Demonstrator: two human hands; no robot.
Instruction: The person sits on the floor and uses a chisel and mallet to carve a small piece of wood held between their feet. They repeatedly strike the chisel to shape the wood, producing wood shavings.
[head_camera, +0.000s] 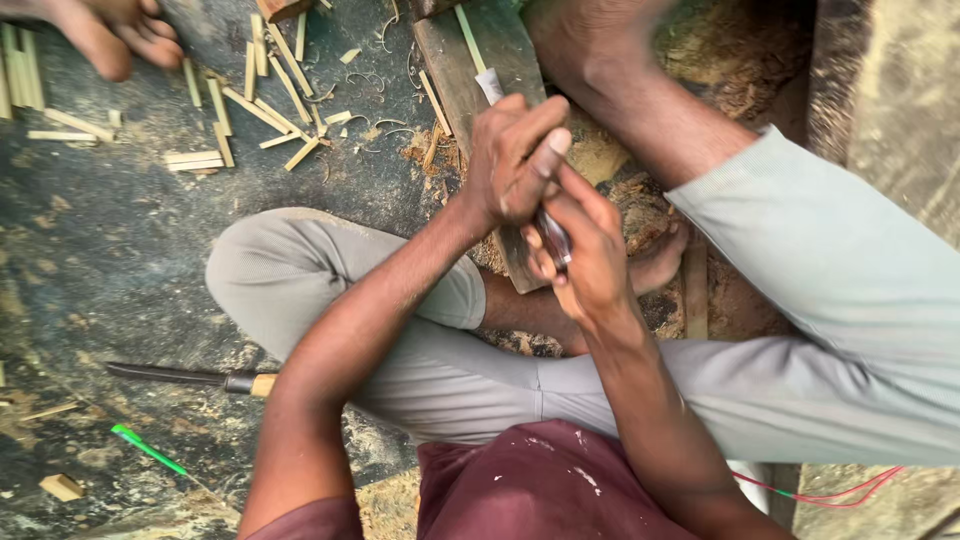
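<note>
Seemingly stiff, light and splintery, the thin bamboo strip (489, 84) pokes out above the left hand (512, 160), lying over the wooden plank (470, 60); it is best gripped low, near the fist. Just below the plank's middle, left hand is clenched around the strip, while right hand (583, 255) is closed on a small metal blade (555, 238).

Clearance around the hands: tight in the middle, open at left.
Left hand (515, 160) and right hand (580, 250) are boxed in by the bent grey-trousered knee (300, 270) below-left, the other leg (830, 290) at right and the dark wooden plank (470, 70) beneath. Scattered bamboo strips (260, 100) clutter the upper left, where another person's hand (110, 35) intrudes. Bare dark ground lies between strips and knee; a wooden-handled blade (190, 378) lies across the lower left.
</note>
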